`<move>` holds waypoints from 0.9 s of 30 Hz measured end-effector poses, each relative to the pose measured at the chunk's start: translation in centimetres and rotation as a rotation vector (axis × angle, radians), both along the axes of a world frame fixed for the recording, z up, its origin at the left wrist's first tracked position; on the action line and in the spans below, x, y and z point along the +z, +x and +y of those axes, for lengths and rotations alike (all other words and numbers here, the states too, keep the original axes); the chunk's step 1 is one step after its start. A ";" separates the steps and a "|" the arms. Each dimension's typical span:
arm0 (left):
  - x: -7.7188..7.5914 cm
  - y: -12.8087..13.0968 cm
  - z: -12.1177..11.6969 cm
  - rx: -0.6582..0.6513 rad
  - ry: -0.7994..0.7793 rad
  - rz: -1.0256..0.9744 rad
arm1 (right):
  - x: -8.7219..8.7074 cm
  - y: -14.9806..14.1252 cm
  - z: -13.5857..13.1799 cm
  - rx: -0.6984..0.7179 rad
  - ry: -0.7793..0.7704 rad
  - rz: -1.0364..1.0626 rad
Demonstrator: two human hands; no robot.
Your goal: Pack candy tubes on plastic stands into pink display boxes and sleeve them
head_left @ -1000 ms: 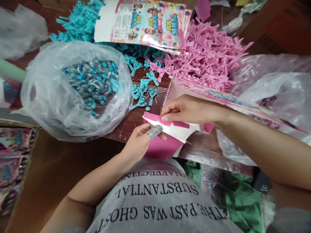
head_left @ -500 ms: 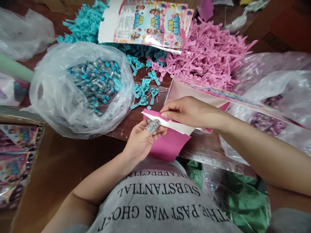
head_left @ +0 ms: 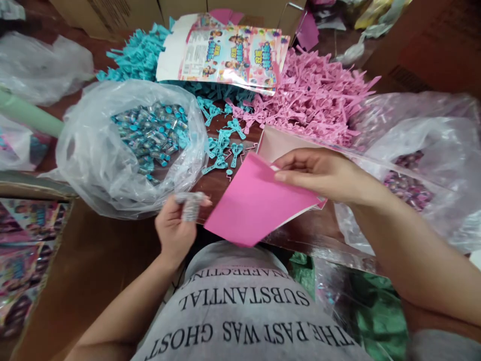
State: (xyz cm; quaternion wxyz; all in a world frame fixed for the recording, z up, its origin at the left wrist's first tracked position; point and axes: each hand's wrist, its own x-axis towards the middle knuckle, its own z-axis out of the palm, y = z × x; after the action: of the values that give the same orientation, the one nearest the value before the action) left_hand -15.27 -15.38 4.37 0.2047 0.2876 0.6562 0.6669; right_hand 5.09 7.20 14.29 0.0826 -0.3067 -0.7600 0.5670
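My right hand (head_left: 319,173) pinches the upper right edge of a bright pink card sheet (head_left: 255,205), its thumb on top. The sheet hangs tilted over the table's front edge, with white showing along its lower right side. Apart from it on the left, my left hand (head_left: 178,220) is slightly blurred, fingers curled and nothing visible in them. Grey patterned tape wraps its thumb and a finger. Behind my right hand stands an open card box (head_left: 272,143) with a pale inside, partly hidden by the hand and sheet.
A clear plastic bag (head_left: 86,165) of small blue-capped tubes stands left. Behind lie piles of blue clip-like pieces (head_left: 139,55) and pink ones (head_left: 319,95), with printed packaging sheets (head_left: 233,55) over them. Another plastic bag (head_left: 447,165) stands right. A carton (head_left: 71,281) is at lower left.
My left hand has let go of the pink card and moved left and down. The card, still in my right hand, has turned so its pink face shows broadly.
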 end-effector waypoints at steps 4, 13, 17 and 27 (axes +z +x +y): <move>-3.5 -2.6 -1.6 0.224 0.034 -0.084 | -4.0 2.9 -2.9 -0.351 -0.116 0.238; -3.4 -8.2 4.3 -0.122 0.059 -0.258 | -13.4 6.4 -5.7 -0.296 -0.339 0.300; -1.5 -7.7 9.9 -0.498 -0.041 -0.219 | -12.1 2.8 -2.1 -0.294 -0.261 0.309; -3.9 -4.1 12.0 -0.819 -0.190 -0.326 | -13.0 3.7 -0.5 -0.316 -0.264 0.308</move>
State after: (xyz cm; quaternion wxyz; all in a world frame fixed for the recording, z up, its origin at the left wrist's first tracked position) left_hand -19.37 -3.38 0.42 0.5781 0.3947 0.5056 0.5043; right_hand 8.77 6.74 1.34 0.2439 -0.3399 -0.6005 0.6815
